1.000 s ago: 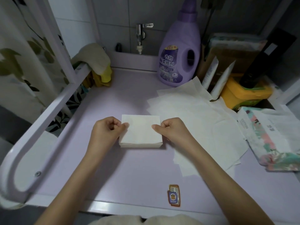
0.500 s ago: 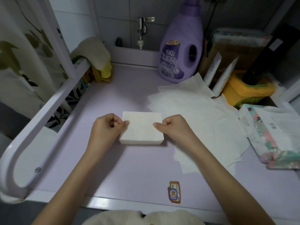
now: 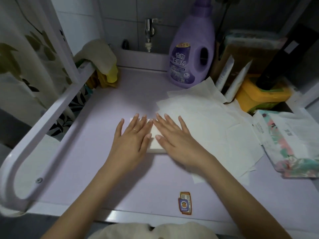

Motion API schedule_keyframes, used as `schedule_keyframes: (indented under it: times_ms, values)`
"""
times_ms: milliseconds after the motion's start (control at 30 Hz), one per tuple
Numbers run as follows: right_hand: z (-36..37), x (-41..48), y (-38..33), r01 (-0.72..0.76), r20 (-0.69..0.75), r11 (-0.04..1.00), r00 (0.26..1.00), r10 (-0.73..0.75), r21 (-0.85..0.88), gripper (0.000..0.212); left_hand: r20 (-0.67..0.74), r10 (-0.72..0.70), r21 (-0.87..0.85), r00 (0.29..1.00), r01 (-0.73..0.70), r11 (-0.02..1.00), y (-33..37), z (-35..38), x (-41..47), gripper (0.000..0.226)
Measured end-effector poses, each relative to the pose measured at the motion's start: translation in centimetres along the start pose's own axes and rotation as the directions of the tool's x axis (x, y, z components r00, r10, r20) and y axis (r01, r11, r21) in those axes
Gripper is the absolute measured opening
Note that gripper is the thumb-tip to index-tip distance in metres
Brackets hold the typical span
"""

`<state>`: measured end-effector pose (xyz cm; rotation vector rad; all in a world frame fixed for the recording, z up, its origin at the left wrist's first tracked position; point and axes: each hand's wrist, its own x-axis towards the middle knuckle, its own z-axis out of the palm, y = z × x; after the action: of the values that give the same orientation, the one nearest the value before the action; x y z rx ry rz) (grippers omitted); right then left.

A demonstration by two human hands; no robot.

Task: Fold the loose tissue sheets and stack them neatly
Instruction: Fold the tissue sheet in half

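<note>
A stack of folded white tissues (image 3: 154,143) lies in the middle of the lilac table top (image 3: 89,152). My left hand (image 3: 133,137) lies flat on its left half, fingers straight and spread. My right hand (image 3: 172,135) lies flat on its right half, fingers straight too. Both palms press down on the stack, and only a strip between them and the near edge shows. Several loose unfolded tissue sheets (image 3: 210,125) lie spread out to the right of the stack, overlapping one another.
A purple softener bottle (image 3: 192,52) stands at the back. A floral tissue pack (image 3: 291,142) lies at the right edge, a yellow tub (image 3: 259,95) behind it. Cloths (image 3: 101,62) hang over the white rail (image 3: 43,121) on the left. A sticker (image 3: 185,203) sits near the front edge.
Both hands have let go of the stack's side edges, opened out, and now lie flat on top of it.
</note>
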<state>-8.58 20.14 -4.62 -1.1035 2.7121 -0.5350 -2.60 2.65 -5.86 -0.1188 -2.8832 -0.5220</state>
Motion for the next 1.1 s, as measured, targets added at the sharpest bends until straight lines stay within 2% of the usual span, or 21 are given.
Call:
schedule_keyframes:
  times_ms: [67,133,200,233,300,367,433,467,533,633,733,800,900,967,1033,1100]
  values:
    - [0.8,0.0,-0.1,-0.015,0.035,0.999,0.999,0.016,-0.032,0.059,0.085,-0.045,0.052,0.995,0.041,0.998,-0.1,0.4,0.2,0.076]
    - [0.5,-0.4,-0.1,-0.032,0.047,0.999,0.998,0.032,0.009,0.064,0.137,-0.073,0.055,0.988,0.066,0.996,-0.1,0.4,0.5,0.074]
    - [-0.6,-1.0,0.3,-0.096,0.004,0.991,0.995,0.096,0.097,0.066,0.175,-0.087,0.072,0.981,0.075,0.995,-0.1,0.0,0.7,0.072]
    - [-1.2,-1.4,0.7,-0.152,-0.061,0.979,0.985,0.162,0.139,0.063,0.172,-0.080,0.096,0.982,0.064,0.993,0.0,-0.1,0.7,0.075]
    - [-2.5,-2.4,2.4,-0.312,-0.254,0.922,0.895,0.366,0.229,0.051,0.116,-0.044,0.134,0.992,0.029,0.991,0.3,-0.5,0.9,0.082]
    - [-4.0,-3.6,4.4,-0.530,-0.352,0.814,0.734,0.581,0.237,0.041,0.003,0.022,0.107,1.000,-0.022,0.994,1.0,-0.8,0.9,0.077]
    - [-5.2,-4.9,6.3,-0.741,-0.289,0.657,0.605,0.742,0.138,0.041,-0.099,0.102,0.042,0.990,-0.098,0.994,1.8,-0.9,0.8,0.066]
    - [-5.6,-5.4,7.2,-0.796,-0.229,0.596,0.565,0.793,0.102,0.041,-0.127,0.134,0.008,0.983,-0.134,0.991,2.2,-0.8,0.8,0.061]
    - [-6.0,-6.2,8.4,-0.829,-0.152,0.552,0.536,0.830,0.093,0.049,-0.154,0.181,-0.049,0.971,-0.190,0.981,2.9,-0.6,1.0,0.052]
    - [-6.1,-6.4,8.6,-0.818,-0.102,0.566,0.557,0.824,0.102,0.058,-0.173,0.202,-0.123,0.964,-0.225,0.967,3.5,-0.3,1.4,0.042]
    - [-5.9,-6.3,9.0,-0.750,-0.088,0.612,0.612,0.786,0.253,0.044,-0.185,0.194,-0.192,0.963,-0.229,0.954,3.7,-0.1,1.7,0.039]
    - [-5.7,-6.3,9.1,-0.685,-0.111,0.653,0.658,0.745,0.323,0.039,-0.183,0.193,-0.225,0.964,-0.232,0.946,3.8,-0.1,1.7,0.037]
    - [-5.6,-6.2,9.2,-0.584,-0.186,0.745,0.733,0.655,0.323,0.041,-0.176,0.202,-0.257,0.964,-0.243,0.936,4.0,0.0,1.8,0.036]
    - [-5.9,-6.4,9.0,-0.488,-0.213,0.786,0.781,0.588,0.379,0.036,-0.154,0.199,-0.346,0.968,-0.242,0.907,4.3,-0.3,1.7,0.035]
    - [-6.3,-6.7,8.6,-0.308,-0.205,0.759,0.843,0.497,0.574,0.021,-0.116,0.149,-0.536,0.982,-0.189,0.823,5.1,-0.7,1.5,0.035]
    - [-7.0,-7.0,7.3,-0.096,-0.236,0.661,0.888,0.396,0.745,0.020,-0.077,0.032,-0.760,0.997,-0.079,0.645,6.1,-1.0,1.4,0.030]
